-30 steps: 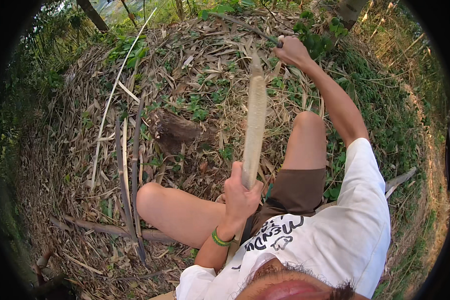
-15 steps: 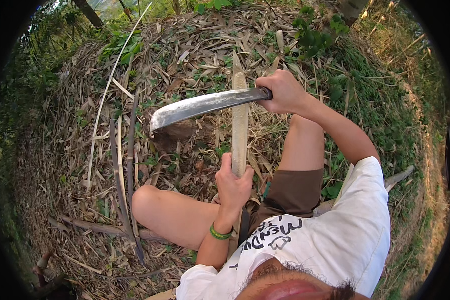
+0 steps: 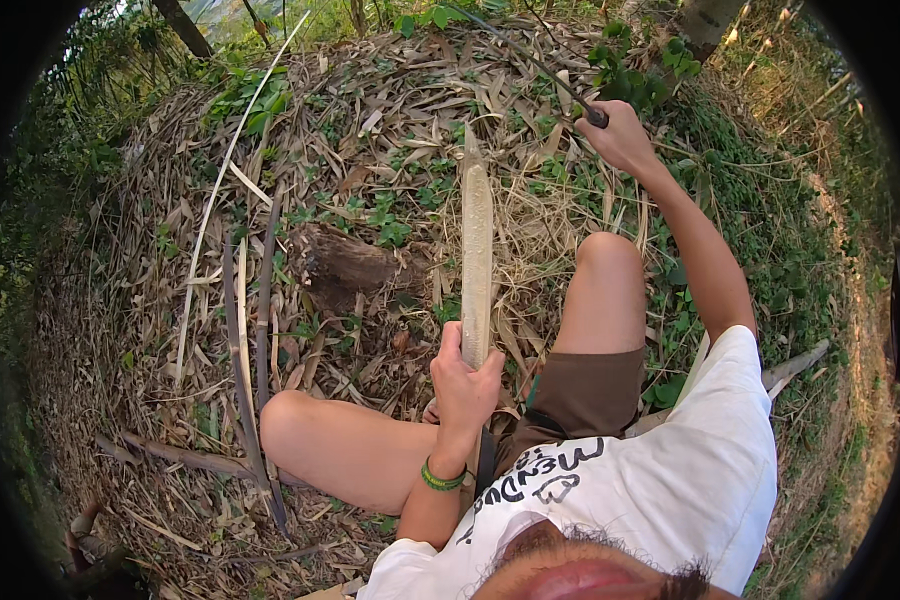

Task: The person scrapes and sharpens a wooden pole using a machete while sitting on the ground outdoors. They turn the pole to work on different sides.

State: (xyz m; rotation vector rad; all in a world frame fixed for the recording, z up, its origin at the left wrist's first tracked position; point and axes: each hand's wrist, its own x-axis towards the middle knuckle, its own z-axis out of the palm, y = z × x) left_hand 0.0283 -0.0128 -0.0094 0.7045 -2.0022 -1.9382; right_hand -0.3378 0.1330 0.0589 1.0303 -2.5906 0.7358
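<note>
My left hand (image 3: 465, 390) is closed round the lower part of a pale, flat bamboo stake (image 3: 477, 240). The stake points away from me between my knees and narrows to a tip at its far end. Out to the right and higher, my right hand (image 3: 620, 138) grips a machete (image 3: 551, 74) by its dark handle. Seen nearly edge-on, the blade reaches up and left beyond the tip, apart from the stake. The stake's near end is hidden by my left hand and forearm.
A brown log stump (image 3: 340, 262) lies left of the stake. Long dark strips (image 3: 238, 340) and a thin pale strip (image 3: 210, 205) lie farther left. Dry leaves cover the ground, with green plants (image 3: 635, 75) at the far right and a tree trunk (image 3: 708, 22) behind.
My right hand has lifted the machete up, away and to the right, off from across the stake. The blade has turned edge-on. My left hand and the stake have hardly moved.
</note>
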